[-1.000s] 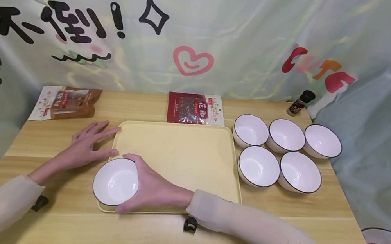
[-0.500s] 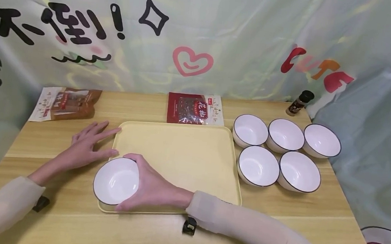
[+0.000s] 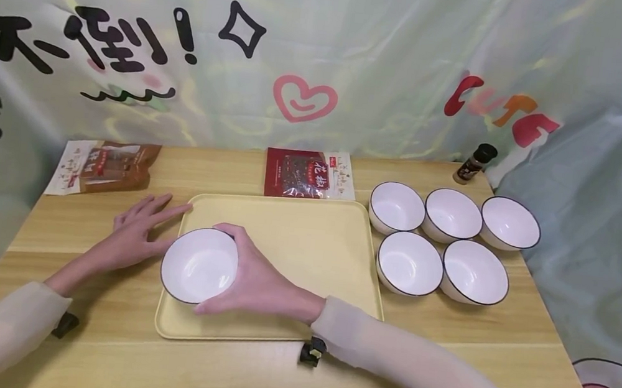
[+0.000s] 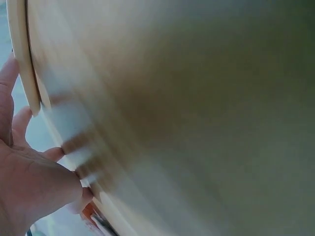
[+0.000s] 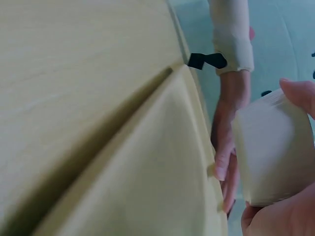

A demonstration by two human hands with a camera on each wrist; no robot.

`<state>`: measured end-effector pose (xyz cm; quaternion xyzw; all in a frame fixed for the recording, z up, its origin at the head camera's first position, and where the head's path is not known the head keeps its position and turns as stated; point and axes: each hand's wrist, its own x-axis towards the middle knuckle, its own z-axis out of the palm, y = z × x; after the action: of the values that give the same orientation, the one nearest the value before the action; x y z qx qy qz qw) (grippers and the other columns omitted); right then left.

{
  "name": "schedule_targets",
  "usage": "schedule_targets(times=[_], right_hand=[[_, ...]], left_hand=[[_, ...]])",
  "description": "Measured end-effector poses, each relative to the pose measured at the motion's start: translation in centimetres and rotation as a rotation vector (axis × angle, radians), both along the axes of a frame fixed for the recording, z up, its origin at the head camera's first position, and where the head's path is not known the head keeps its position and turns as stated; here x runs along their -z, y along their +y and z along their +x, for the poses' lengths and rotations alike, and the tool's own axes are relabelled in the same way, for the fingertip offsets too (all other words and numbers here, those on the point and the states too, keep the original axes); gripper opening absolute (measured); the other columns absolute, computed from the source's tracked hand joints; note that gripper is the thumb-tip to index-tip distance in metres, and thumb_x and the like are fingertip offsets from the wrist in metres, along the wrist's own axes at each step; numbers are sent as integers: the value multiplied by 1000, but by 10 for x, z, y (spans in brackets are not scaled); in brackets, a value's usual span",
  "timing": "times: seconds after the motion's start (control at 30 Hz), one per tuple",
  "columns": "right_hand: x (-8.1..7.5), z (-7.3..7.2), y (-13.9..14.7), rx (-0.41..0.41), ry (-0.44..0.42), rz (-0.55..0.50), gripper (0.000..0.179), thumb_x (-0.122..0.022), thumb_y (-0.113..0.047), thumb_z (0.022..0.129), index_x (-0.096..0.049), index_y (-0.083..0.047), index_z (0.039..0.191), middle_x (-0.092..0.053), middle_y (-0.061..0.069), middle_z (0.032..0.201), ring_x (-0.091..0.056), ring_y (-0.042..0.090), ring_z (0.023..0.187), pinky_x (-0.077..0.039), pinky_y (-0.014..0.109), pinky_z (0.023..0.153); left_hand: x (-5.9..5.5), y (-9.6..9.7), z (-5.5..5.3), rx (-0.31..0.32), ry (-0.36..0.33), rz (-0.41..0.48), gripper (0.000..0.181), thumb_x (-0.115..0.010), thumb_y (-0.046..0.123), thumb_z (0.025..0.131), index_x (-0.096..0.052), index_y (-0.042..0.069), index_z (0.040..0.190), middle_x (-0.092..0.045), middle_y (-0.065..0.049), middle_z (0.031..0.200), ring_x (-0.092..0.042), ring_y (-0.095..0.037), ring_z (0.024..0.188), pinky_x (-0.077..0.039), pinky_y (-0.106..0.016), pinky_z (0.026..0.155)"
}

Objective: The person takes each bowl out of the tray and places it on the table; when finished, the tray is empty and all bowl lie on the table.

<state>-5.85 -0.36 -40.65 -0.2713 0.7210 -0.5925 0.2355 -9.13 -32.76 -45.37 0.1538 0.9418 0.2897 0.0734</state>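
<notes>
My right hand (image 3: 268, 283) grips a white bowl (image 3: 199, 264) with a dark rim, thumb and fingers spread round its right side. The bowl overlaps the left part of a pale yellow tray (image 3: 295, 236) in the head view. From the right wrist, the bowl's outer wall (image 5: 275, 147) shows raised off the tray, its base toward the tray surface. At the tray's left edge, my left hand (image 3: 139, 230) lies with fingers extended, index fingertip on the rim near the far corner. In the left wrist view, the fingers (image 4: 22, 123) reach past the tray's edge.
Several matching bowls (image 3: 409, 263) stand in two rows right of the tray. Behind it lies a red spice packet (image 3: 310, 175); a brown packet (image 3: 114, 165) is at the back left. A black-capped jar (image 3: 474, 164) stands back right. A printed cloth (image 3: 385, 70) hangs behind the table.
My right hand has lifted the bowl and shifted it a little to the right and away from me, baring the tray's near left corner. The left hand stays in place.
</notes>
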Motion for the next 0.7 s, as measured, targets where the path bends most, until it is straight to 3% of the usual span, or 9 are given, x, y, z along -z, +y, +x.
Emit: schedule_targets(times=[0.33, 0.7], right_hand=[[-18, -10, 23, 88, -9, 25, 120, -106, -17, 68, -32, -25, 162, -50, -4, 153, -59, 20, 131, -55, 39, 106], [-42, -27, 57, 215, 15, 54, 123, -107, -20, 67, -32, -24, 164, -49, -1, 156, -58, 24, 133, -55, 46, 105]], left_hand=[[-2, 0, -1, -4, -19, -13, 80, -79, 46, 101, -42, 27, 170, -13, -29, 177, -3, -62, 158, -2, -91, 108], [-3, 1, 1, -21, -21, 0, 81, -79, 48, 101, -42, 29, 170, -13, -27, 178, -4, -61, 158, -7, -88, 107]])
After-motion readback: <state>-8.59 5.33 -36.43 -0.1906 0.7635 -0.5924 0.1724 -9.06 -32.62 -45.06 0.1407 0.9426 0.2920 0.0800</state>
